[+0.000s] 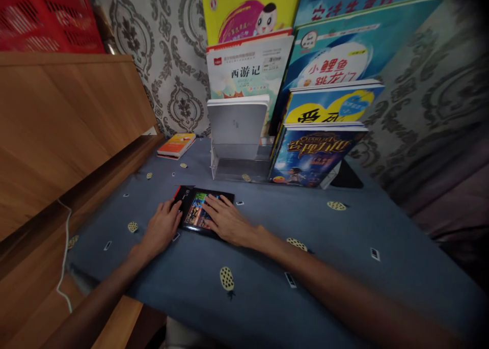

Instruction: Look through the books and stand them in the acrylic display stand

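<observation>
The dark book (194,212) lies flat near the middle of the cloth (260,283), the left hand (162,224) resting on its left edge and the right hand (229,222) spread over its right part, the two apart and neither clamped. Uneven pressure could skid its glossy cover or rumple the blue pineapple-print cloth beneath. Farther out stand a clear rack (239,169) of books at far right, a wooden cabinet (64,130) at left and a patterned wall (185,104) behind.

left hand (160,227): bare | right hand (231,224): bare | forearms (319,277): bare, slim
</observation>
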The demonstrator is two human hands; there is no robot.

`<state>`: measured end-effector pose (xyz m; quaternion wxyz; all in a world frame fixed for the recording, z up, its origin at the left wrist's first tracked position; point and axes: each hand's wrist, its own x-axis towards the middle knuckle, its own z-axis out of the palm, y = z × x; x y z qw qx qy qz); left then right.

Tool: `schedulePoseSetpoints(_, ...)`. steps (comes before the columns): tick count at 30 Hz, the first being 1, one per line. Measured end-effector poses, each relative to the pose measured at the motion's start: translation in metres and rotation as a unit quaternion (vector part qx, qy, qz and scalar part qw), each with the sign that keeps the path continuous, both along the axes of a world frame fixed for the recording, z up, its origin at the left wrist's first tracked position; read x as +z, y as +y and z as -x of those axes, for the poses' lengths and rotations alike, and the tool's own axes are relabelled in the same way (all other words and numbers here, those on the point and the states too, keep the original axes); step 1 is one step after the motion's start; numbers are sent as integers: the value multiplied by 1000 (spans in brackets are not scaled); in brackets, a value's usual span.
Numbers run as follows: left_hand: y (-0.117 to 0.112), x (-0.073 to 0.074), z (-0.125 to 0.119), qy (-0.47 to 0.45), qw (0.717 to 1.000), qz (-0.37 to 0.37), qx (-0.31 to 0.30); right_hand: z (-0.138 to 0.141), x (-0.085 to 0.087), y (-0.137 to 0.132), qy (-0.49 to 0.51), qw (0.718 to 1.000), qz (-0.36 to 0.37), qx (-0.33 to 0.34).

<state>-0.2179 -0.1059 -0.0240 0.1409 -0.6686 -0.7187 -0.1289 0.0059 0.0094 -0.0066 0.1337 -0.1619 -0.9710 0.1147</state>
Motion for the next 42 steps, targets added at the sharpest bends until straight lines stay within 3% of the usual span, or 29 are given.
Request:
schedulePoseSetpoints(4, 1, 6, -31, 13, 999, 11, -32, -27, 2, 5, -10, 1000, 16, -10)
schedulePoseSetpoints(9, 6, 13, -79, -12, 990, 32, -139, -64, 2, 1, -29, 994, 7, -109)
schedulePoseSetpoints(14, 2, 14, -108, -18, 975, 47, -216, -87, -7, -11, -14, 991, -19, -129)
schedulePoseSetpoints(19, 8, 16, -101, -17, 976, 66, -206, -89, -12, -16, 0, 990, -26, -141)
schedulePoseSetpoints(28, 63, 15, -86, -72, 979, 74, -178, -78, -10, -23, -17, 987, -29, -160)
schedulePoseSetpoints(35, 81, 9, -64, -186, 957, 75, -209, -61, -1, -27, -1, 998, -11, -54)
schedulePoseSetpoints(42, 74, 3, -68, -169, 964, 68, -194, -54, 6, -5, 10, 999, -25, 37)
